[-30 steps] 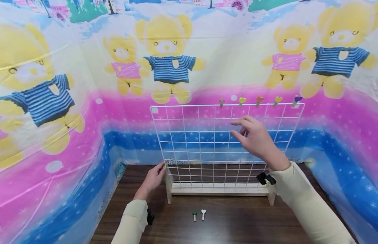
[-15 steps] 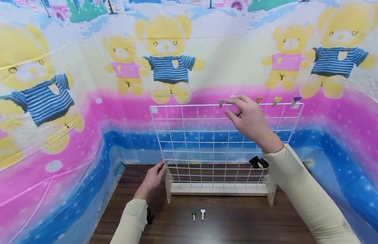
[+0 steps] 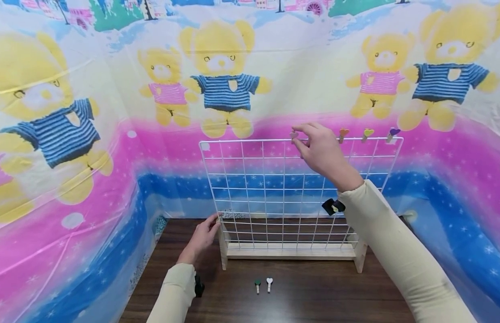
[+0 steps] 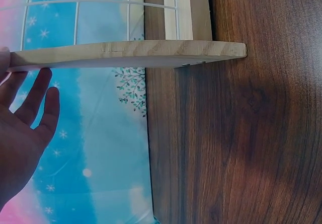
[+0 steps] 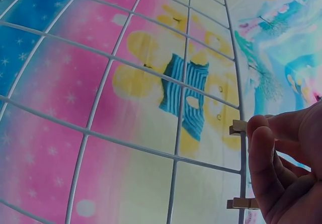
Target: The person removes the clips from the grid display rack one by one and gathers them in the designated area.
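Note:
A white wire grid rack (image 3: 290, 254) with a wooden base stands upright on the table. Along its top wire sit heart-headed clothespins. My right hand (image 3: 323, 151) pinches the pale pink heart clothespin (image 3: 293, 135) between thumb and index finger. Seen from the right wrist, fingertips meet at the outer end of that wooden clothespin (image 5: 237, 127), whose jaws straddle the wire. Behind this hand the neighbouring clothespin is hidden in the head view. My left hand (image 3: 200, 237) holds the rack's left wooden upright (image 4: 126, 49), thumb on one side and fingers on the other.
Orange (image 3: 344, 133), yellow-green (image 3: 368, 133) and purple (image 3: 393, 133) heart clothespins are clipped farther right. On the dark wooden table (image 3: 314, 291), in front of the rack, lie a green heart clothespin (image 3: 257, 285) and a white one (image 3: 269, 284). Bear-printed cloth (image 3: 125, 188) surrounds the table.
My right hand has moved left and up along the top wire to the pink clothespin, its thumb and index finger closing on it. My left hand stays at the upright.

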{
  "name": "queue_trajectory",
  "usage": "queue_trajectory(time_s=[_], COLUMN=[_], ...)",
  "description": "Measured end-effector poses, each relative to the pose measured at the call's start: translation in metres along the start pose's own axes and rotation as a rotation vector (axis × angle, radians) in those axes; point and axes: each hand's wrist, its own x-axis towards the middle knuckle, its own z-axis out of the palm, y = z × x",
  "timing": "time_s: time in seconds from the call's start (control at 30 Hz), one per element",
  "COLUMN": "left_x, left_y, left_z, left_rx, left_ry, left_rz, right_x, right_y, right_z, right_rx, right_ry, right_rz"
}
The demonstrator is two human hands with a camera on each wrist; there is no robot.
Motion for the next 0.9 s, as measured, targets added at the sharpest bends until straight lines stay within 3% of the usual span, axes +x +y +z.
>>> queue_trajectory(time_s=[0.37, 0.9], left_x=[-0.0001, -0.0007], left_y=[-0.001, 0.0004], left_z=[0.0008, 0.0009], left_rx=[-0.02, -0.013], left_ry=[-0.008, 0.003], left_rz=[-0.037, -0.023], right_x=[0.0036, 0.003], right_y=[0.0026, 0.0043], right_z=[0.0047, 0.0069], right_rx=[0.08, 0.17], right_ry=[0.023, 0.079], right_rz=[0.017, 0.006])
